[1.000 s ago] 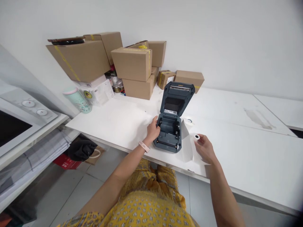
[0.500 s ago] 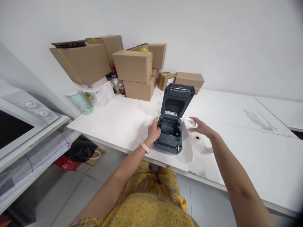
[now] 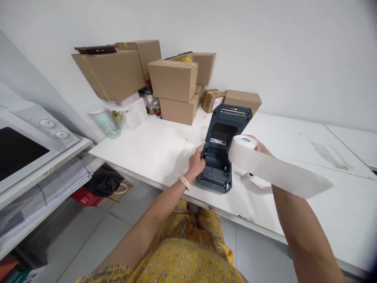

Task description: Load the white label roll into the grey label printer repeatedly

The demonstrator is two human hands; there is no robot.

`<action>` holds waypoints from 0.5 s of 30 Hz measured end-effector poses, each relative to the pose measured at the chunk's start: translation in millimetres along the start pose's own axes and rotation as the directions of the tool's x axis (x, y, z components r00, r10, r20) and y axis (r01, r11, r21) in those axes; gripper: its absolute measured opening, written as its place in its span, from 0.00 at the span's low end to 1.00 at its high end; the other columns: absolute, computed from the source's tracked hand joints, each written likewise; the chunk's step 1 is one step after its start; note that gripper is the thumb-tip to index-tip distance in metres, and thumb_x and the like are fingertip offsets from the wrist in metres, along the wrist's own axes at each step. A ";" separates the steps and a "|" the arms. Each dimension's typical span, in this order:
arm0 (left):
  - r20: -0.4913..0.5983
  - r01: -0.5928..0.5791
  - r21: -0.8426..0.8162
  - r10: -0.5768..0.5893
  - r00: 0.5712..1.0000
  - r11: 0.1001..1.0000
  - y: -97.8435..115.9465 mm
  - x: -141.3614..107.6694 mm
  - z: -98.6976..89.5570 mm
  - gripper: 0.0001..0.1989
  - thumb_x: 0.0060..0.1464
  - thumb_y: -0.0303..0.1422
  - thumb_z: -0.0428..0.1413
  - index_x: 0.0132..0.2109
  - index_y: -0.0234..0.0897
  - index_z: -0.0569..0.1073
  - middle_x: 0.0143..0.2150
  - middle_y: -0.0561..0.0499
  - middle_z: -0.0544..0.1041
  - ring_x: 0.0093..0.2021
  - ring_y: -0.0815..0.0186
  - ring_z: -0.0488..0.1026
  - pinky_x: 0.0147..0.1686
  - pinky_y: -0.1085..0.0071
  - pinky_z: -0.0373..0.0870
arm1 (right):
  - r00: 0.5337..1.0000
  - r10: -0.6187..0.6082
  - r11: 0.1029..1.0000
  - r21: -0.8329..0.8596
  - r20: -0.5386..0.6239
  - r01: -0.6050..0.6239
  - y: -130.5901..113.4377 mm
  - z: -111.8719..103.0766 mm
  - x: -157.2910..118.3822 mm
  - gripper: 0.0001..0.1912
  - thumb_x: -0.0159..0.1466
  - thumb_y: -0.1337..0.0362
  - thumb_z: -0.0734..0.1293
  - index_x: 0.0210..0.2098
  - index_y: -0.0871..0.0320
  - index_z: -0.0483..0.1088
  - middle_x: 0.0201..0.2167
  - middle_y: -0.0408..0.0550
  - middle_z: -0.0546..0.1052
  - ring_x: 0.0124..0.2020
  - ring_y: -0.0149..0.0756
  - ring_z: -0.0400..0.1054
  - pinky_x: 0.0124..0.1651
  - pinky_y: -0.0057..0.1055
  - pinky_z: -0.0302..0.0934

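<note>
A dark label printer (image 3: 216,173) stands on the white table with its lid (image 3: 228,124) tilted up and its roll bay exposed. My left hand (image 3: 196,162) rests against the printer's left side, fingers curled at its edge. In my right hand (image 3: 260,146) is a white label roll (image 3: 243,149), raised beside the printer's right side. A loose strip of the roll trails to the right across my forearm and covers part of it; most of the right fingers are hidden behind the roll. A second, smaller paper roll (image 3: 253,182) lies on the table below, partly covered by the strip.
Cardboard boxes (image 3: 173,80) are stacked at the back left against the wall. A mint tumbler (image 3: 105,122) stands near the table's left end. A white microwave (image 3: 38,137) sits on a shelf at far left. The table's front edge (image 3: 141,181) runs just before me.
My right hand has lifted the label roll off the table, and its strip has swung out to the right. My left hand stays at the printer. The view has shifted slightly.
</note>
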State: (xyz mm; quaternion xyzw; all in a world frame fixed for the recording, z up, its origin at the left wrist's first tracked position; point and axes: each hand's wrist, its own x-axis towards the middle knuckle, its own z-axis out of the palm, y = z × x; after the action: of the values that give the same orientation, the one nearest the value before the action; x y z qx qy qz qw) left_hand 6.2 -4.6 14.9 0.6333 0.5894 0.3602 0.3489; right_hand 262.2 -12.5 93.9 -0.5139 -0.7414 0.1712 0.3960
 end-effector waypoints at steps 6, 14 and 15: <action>0.010 0.005 0.005 -0.005 1.000 1.000 1.1 -0.4 -1.5 0.39 0.49 0.20 0.51 0.69 0.37 0.57 0.60 0.43 0.75 0.62 0.55 0.70 0.63 0.58 0.62 | 0.843 0.081 0.988 -0.154 0.532 0.002 -36.6 51.9 38.0 0.34 0.48 0.57 0.75 0.53 0.56 0.69 0.50 0.52 0.76 0.49 0.47 0.71 0.52 0.41 0.66; 0.012 0.022 0.011 -0.022 1.000 1.000 -1.7 -0.6 0.4 0.39 0.50 0.20 0.50 0.70 0.38 0.55 0.60 0.44 0.74 0.62 0.57 0.70 0.63 0.60 0.62 | 0.715 0.260 0.865 -0.485 0.648 0.125 -30.0 74.7 54.1 0.37 0.48 0.51 0.74 0.55 0.53 0.67 0.52 0.54 0.72 0.52 0.52 0.69 0.51 0.41 0.64; 0.013 0.023 0.017 -0.023 1.000 1.000 -1.4 -1.0 0.0 0.39 0.50 0.20 0.50 0.70 0.38 0.55 0.60 0.44 0.74 0.61 0.58 0.71 0.63 0.60 0.63 | 0.702 0.277 0.854 -0.504 0.656 0.133 -29.2 78.2 55.2 0.36 0.48 0.50 0.74 0.55 0.54 0.67 0.52 0.55 0.72 0.51 0.53 0.70 0.50 0.41 0.64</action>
State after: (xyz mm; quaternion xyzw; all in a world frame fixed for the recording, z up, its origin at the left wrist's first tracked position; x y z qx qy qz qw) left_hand 5.4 -5.5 13.6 0.6318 0.5973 0.3469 0.3518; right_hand 175.5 36.9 86.8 -0.5242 -0.8314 0.1663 -0.0793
